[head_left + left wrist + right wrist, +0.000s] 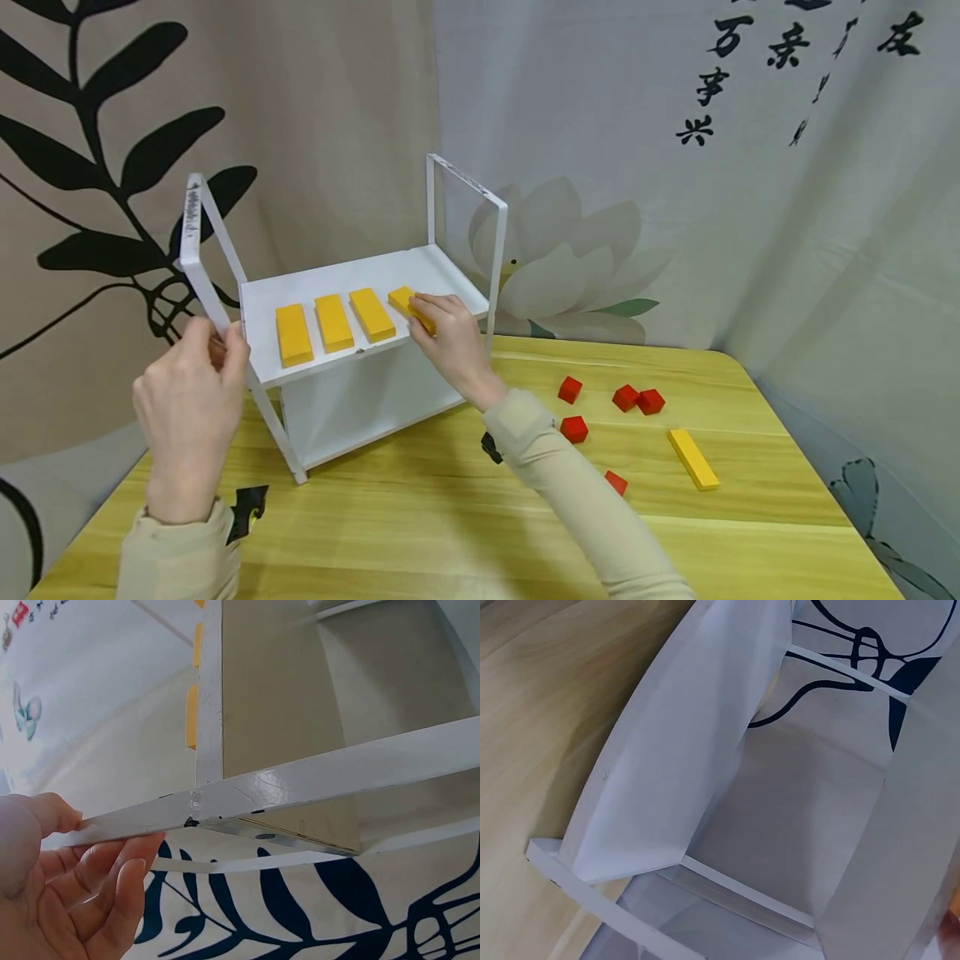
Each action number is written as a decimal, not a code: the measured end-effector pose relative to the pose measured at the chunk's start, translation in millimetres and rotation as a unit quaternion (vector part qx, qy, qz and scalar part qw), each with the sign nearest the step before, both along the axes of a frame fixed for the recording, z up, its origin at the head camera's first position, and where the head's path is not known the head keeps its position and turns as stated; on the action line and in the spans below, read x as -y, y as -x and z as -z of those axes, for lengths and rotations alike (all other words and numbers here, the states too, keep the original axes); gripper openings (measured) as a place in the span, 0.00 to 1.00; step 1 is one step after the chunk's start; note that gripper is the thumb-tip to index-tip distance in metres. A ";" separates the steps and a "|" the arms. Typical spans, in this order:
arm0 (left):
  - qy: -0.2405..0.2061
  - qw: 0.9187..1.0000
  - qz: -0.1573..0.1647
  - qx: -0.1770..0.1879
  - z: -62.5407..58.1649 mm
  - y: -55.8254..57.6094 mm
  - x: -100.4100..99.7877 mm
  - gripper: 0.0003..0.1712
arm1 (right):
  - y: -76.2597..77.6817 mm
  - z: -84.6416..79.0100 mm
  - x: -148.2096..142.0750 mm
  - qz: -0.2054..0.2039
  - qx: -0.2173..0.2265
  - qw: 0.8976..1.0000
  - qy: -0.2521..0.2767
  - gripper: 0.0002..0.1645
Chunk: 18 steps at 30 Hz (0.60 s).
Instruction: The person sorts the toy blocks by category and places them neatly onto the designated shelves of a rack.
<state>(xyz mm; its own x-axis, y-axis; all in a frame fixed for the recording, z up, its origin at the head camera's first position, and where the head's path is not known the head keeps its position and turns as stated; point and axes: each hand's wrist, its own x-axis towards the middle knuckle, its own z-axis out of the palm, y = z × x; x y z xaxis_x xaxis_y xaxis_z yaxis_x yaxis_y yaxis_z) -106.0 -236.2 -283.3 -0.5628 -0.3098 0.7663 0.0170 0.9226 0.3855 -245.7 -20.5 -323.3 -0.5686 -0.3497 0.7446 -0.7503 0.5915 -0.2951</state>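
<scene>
A white two-level shelf rack [360, 425] stands on the table. My left hand [191, 408] pinches its near left post, thumb on one side and fingers on the other, as the left wrist view also shows. On the upper board, my right hand [457, 342] grips a yellow block [402, 297] at the right end of a row. To its left lie three more yellow blocks, the nearest of them a yellow block [371, 315]. In the right wrist view the rack's lower board [667, 750] fills the middle, and only a fingertip shows at the right edge.
Several red cubes [574, 429] lie on the wooden table [420, 533] right of the rack. Farther right is a loose yellow block [693, 459]. Behind hangs a printed curtain [585, 125].
</scene>
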 end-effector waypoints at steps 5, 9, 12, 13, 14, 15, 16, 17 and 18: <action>0.000 1.000 0.001 -0.004 0.8 0.6 0.7 0.17 | -0.3 -1.8 -3.3 -0.023 0.034 0.999 -0.014 0.16; 0.000 1.000 0.002 -0.004 0.7 0.9 0.5 0.17 | 0.9 -1.9 -9.0 -0.048 0.054 0.997 -0.026 0.20; -0.001 1.000 0.001 -0.001 0.2 0.7 -0.1 0.17 | 1.8 -1.5 -12.2 -0.059 0.058 0.996 -0.033 0.25; -0.002 1.000 0.001 0.000 0.0 0.6 -0.3 0.17 | 2.0 -1.3 -12.9 -0.063 0.059 0.996 -0.035 0.26; -0.002 1.000 0.001 0.000 -0.1 0.5 -0.5 0.17 | 2.2 -1.3 -13.3 -0.066 0.059 0.995 -0.036 0.27; -0.001 1.000 0.001 0.000 -0.2 0.4 -0.5 0.17 | 2.3 -1.2 -13.7 -0.068 0.058 0.995 -0.037 0.27; -0.001 1.000 0.000 0.000 -0.3 0.3 -0.5 0.17 | 2.5 -1.1 -13.8 -0.069 0.057 0.995 -0.038 0.27; 0.000 1.000 0.000 -0.001 -0.3 0.2 -0.5 0.17 | 2.7 -1.0 -13.9 -0.070 0.057 0.995 -0.039 0.27; 0.000 1.000 0.000 -0.002 -0.3 0.1 -0.4 0.17 | 3.0 -0.9 -13.9 -0.071 0.056 0.995 -0.040 0.26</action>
